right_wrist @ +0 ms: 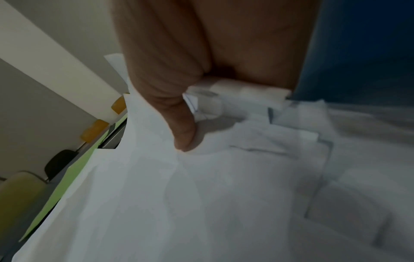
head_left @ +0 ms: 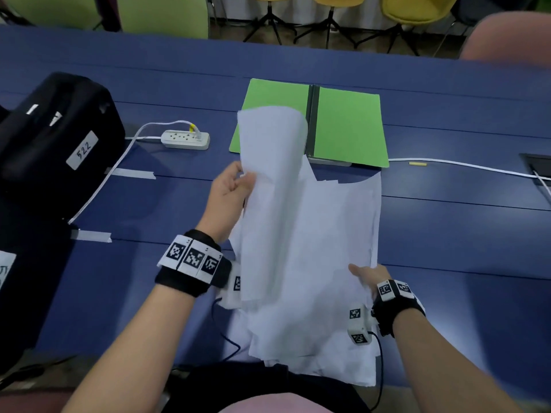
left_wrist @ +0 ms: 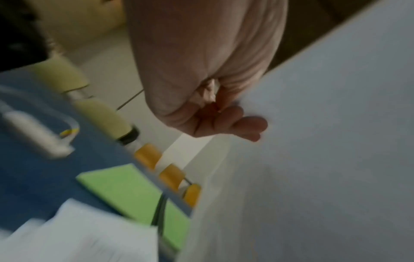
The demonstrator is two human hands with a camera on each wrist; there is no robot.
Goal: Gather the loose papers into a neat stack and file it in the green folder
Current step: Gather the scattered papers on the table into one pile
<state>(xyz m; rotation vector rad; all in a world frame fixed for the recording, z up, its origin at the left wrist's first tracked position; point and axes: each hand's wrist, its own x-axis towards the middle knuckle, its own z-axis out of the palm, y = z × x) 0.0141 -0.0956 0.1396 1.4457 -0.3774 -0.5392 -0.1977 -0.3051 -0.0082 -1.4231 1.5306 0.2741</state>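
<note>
A green folder [head_left: 347,123] lies open on the blue table [head_left: 462,219], its spine toward me. Several white papers [head_left: 328,234] lie in a loose, uneven pile in front of it, reaching the table's near edge. My left hand [head_left: 235,186] pinches the left edge of a lifted sheaf of sheets [head_left: 268,189], which curls upright and hides part of the folder's left leaf. In the left wrist view the fingers [left_wrist: 241,124] curl round that sheaf [left_wrist: 313,159]. My right hand [head_left: 366,277] grips the pile's right edge, thumb [right_wrist: 186,134] on top of the papers [right_wrist: 201,195], fingers hidden underneath.
A black bag [head_left: 56,138] stands at the left. A white power strip [head_left: 185,139] and its cable lie left of the folder. Another white cable [head_left: 465,166] runs right toward a dark device [head_left: 536,162]. Tape strips mark the table. Chairs [head_left: 417,10] stand beyond the far edge.
</note>
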